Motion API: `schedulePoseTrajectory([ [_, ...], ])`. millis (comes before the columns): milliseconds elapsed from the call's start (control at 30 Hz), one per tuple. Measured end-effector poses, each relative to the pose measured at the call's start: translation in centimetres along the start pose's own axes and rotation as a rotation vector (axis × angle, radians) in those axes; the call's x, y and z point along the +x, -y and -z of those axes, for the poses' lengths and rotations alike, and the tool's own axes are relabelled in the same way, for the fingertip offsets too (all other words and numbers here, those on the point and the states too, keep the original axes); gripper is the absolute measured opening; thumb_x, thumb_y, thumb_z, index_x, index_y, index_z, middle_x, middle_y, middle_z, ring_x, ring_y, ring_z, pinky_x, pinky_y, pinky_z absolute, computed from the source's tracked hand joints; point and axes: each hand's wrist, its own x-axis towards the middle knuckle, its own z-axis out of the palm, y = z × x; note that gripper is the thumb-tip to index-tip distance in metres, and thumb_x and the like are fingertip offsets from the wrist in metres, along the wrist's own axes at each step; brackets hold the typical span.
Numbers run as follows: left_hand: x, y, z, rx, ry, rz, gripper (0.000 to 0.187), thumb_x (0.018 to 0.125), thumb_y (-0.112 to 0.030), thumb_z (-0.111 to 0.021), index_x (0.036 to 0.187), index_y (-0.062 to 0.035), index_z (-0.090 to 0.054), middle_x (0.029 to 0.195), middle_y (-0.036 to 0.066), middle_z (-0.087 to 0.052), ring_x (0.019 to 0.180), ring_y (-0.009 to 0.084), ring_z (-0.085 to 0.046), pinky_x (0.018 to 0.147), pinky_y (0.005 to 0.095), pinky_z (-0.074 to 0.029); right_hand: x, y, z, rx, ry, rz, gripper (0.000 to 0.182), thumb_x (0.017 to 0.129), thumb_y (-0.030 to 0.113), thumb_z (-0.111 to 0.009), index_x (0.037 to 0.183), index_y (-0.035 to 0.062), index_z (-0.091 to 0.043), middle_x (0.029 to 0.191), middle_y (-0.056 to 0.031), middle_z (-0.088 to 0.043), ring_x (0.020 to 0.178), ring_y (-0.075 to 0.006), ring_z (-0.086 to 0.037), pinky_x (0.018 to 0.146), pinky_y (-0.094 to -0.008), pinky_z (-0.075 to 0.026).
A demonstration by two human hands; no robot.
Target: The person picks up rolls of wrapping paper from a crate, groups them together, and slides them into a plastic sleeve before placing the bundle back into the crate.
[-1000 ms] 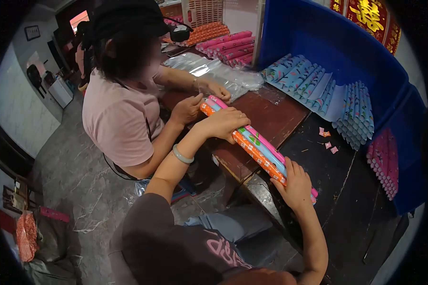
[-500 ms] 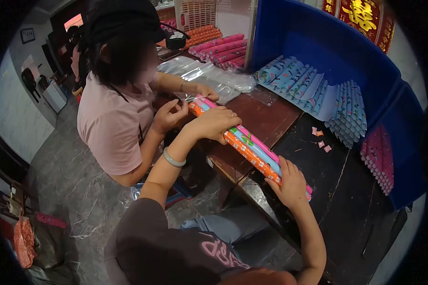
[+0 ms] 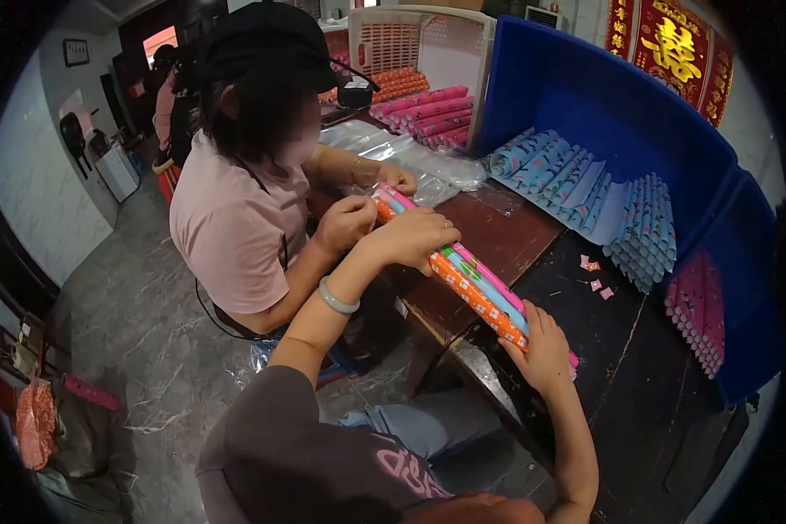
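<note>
Mid-frame, we clamp the rolls [image 3: 489, 297], left hand [image 3: 417, 236] and right hand [image 3: 547, 349] curled round them; uneven squeezing could skew the bundle.

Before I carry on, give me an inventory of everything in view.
Held rolls: at least three, orange, light blue, pink, between both hands
Light blue rolls: many, stacked by blue bins
Blue bins: two apparently, right
Pink rolls: many, right and back
Orange rolls: several, back
Basket: one, cream, back
Plastic bags: uncountable, clear, brown tabletop
Small packets: four, pink and orange, black tabletop
Wall hanging: red-gold, upper right
Co-worker: one, pink shirt, left
Left hand: one, gripping rolls' middle
Right hand: one, gripping their near end
</note>
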Motion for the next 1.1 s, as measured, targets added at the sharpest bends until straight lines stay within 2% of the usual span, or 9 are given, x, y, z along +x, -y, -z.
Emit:
schedulePoseTrajectory([
  [233,-0.4,0.1,-1.9,-0.027,0.021,0.001,0.055,0.053,-0.022,-0.082,0.101,-0.0085,-0.058,0.091,0.009,-0.061,0.092,0.0269,-0.06,0.081,0.0363,-0.044,0.1,0.1,0.0,-0.033,0.05,-0.023,0.072,0.08,0.044,-0.069,0.132,0.0001,-0.043,0.12,-0.0166,-0.055,0.106,-0.0329,-0.056,0.086,-0.0433,-0.046],
  [267,-0.5,0.0,-2.2,-0.025,0.017,0.0,0.055,0.053,-0.022,-0.082,0.101,-0.0085,-0.058,0.091,0.009,-0.061,0.092,0.0269,-0.06,0.081,0.0363,-0.044,0.1,0.4,0.3,-0.005,0.081,-0.057,0.072,0.079,0.04,-0.071,0.131,-0.0013,-0.045,0.121,-0.0193,-0.055,0.108,-0.0351,-0.055,0.09,-0.0421,-0.044],
  [667,-0.1,-0.3,-3.4,0.021,-0.076,-0.077,0.057,0.052,-0.028,-0.083,0.098,-0.0069,-0.057,0.09,0.008,-0.061,0.09,0.0256,-0.06,0.08,0.0364,-0.044,-0.1,-1.4,0.7,-0.024,0.124,-0.051,0.074,0.078,0.041,-0.071,0.134,0.0003,-0.043,0.125,-0.0202,-0.053,0.113,-0.0367,-0.053,0.094,-0.0436,-0.042],
  [767,0.1,-0.6,-3.4,0.032,-0.106,-0.095,0.055,0.053,-0.029,-0.082,0.096,-0.0069,-0.057,0.089,0.007,-0.061,0.09,0.0252,-0.06,0.08,0.0361,-0.044,-0.4,-2.0,0.7,-0.059,0.086,0.002,0.074,0.08,0.043,-0.069,0.134,0.0008,-0.042,0.123,-0.0176,-0.054,0.109,-0.0344,-0.055,0.089,-0.043,-0.045],
  [1000,1.4,-1.8,-2.6,0.068,-0.108,-0.097,0.051,0.053,-0.026,-0.083,0.092,-0.0062,-0.057,0.089,0.008,-0.061,0.091,0.0258,-0.06,0.081,0.0347,-0.044,-1.5,-2.3,1.3,-0.067,0.066,-0.001,0.074,0.08,0.042,-0.07,0.134,0.0004,-0.042,0.122,-0.0195,-0.054,0.109,-0.0352,-0.055,0.088,-0.043,-0.045],
  [1100,2.0,-2.4,-3.5,0.004,-0.048,-0.114,0.051,0.053,-0.026,-0.083,0.091,-0.0059,-0.056,0.09,0.009,-0.061,0.089,0.0265,-0.06,0.081,0.0346,-0.045,-2.3,-2.1,2.3,-0.085,0.133,-0.066,0.074,0.08,0.043,-0.07,0.134,0.0004,-0.043,0.122,-0.0202,-0.054,0.109,-0.035,-0.055,0.089,-0.0433,-0.045],
])
